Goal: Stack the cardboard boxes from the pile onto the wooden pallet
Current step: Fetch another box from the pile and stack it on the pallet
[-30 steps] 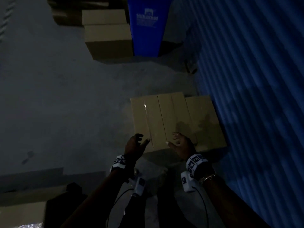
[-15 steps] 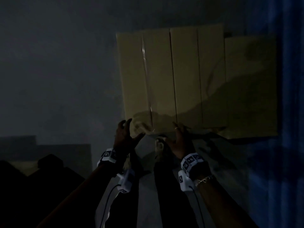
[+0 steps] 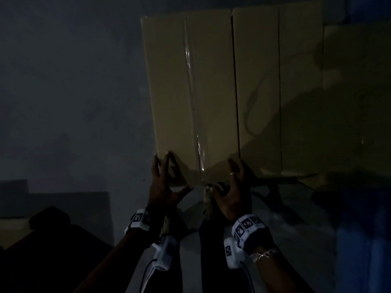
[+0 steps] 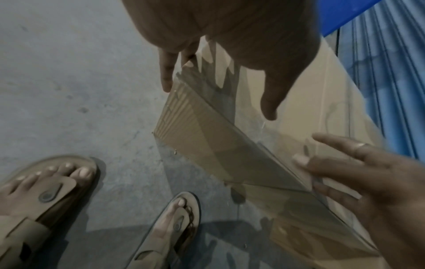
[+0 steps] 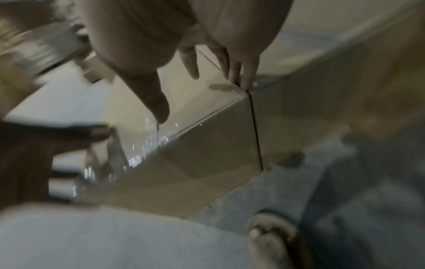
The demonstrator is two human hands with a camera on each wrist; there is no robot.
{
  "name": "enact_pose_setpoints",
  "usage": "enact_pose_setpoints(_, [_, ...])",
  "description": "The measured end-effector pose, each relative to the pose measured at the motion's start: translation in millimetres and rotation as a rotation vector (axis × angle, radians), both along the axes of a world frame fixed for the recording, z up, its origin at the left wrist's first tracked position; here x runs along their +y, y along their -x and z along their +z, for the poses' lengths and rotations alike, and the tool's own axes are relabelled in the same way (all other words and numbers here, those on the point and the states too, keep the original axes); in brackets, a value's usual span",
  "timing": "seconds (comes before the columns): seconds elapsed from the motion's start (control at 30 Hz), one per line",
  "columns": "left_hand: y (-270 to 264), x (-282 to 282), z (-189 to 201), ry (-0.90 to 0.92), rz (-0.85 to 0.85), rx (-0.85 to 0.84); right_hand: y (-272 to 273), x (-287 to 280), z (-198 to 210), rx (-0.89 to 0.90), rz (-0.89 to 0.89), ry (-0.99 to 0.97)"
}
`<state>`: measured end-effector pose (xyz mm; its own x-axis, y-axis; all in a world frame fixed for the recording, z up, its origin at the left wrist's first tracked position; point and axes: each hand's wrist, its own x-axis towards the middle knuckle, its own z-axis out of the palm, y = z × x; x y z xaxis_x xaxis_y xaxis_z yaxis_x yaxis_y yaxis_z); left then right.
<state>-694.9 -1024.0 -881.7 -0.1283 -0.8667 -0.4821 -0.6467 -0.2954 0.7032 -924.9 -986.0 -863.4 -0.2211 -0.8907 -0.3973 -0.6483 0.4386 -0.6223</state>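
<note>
Three tan cardboard boxes stand side by side on the concrete floor in dim light. The leftmost box (image 3: pixel 190 92) has a clear tape seam down its top. My left hand (image 3: pixel 167 182) is at its near left corner, fingers spread on the top edge and side, thumb stretched along the front face. My right hand (image 3: pixel 232 187) has straight fingers on the top edge by the gap to the second box (image 3: pixel 275 92), thumb low on the front. The left wrist view shows the left hand (image 4: pixel 218 36) over the box corner (image 4: pixel 230 145). No pallet is in view.
A third, lower box (image 3: pixel 355 102) lies at the right against a blue corrugated wall (image 4: pixel 391 72). A blue bin corner (image 4: pixel 345 14) shows behind. My sandalled feet (image 4: pixel 46 191) stand just in front of the boxes. Flat cardboard (image 3: pixel 63 204) lies at the lower left.
The view has dropped much closer to the boxes. Both hands have gone from hovering over the leftmost box's near edge to touching it with spread fingers.
</note>
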Motion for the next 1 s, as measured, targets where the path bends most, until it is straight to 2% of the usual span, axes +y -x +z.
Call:
enact_pose_setpoints(0.17, [-25.7, -13.0, 7.5, -0.012, 0.054, -0.008, -1.5, -13.9, 1.4, -0.310, -0.266, -0.031])
enact_pose_setpoints(0.27, [-55.1, -24.8, 9.4, 0.029, -0.018, -0.052, -4.8, -18.9, -8.3, -0.398, -0.198, -0.048])
enact_pose_setpoints(0.37, [-75.5, -41.4, 3.1, 0.060, -0.111, -0.018, -6.7, -26.4, -33.1, -0.325, -0.104, -0.020])
enact_pose_setpoints(0.47, [-75.2, -53.5, -14.5, 0.075, -0.191, -0.027, -17.4, -44.9, -50.7, -0.341, -0.146, -0.012])
enact_pose_setpoints(0.63, [-64.5, -50.6, -35.1, 0.137, -0.065, 0.121, -21.8, -49.0, -63.0, -0.284, -0.063, 0.062])
enact_pose_setpoints(0.7, [-65.2, -46.9, -26.9, 0.150, -0.062, 0.152, -20.4, -46.2, -49.9, -0.289, -0.051, 0.036])
enact_pose_setpoints(0.8, [-66.9, -41.1, 9.0, 0.175, -0.068, 0.168, -22.3, -48.5, -8.8, -0.291, -0.036, 0.022])
enact_pose_setpoints(0.93, [-74.4, -29.0, 86.2, 0.138, -0.025, 0.155, -19.4, -51.4, 63.8, -0.221, 0.106, 0.041])
enact_pose_setpoints(1.0, [-78.8, -22.0, 131.5, 0.131, -0.017, 0.127, -19.8, -51.6, 101.0, -0.264, 0.153, 0.023])
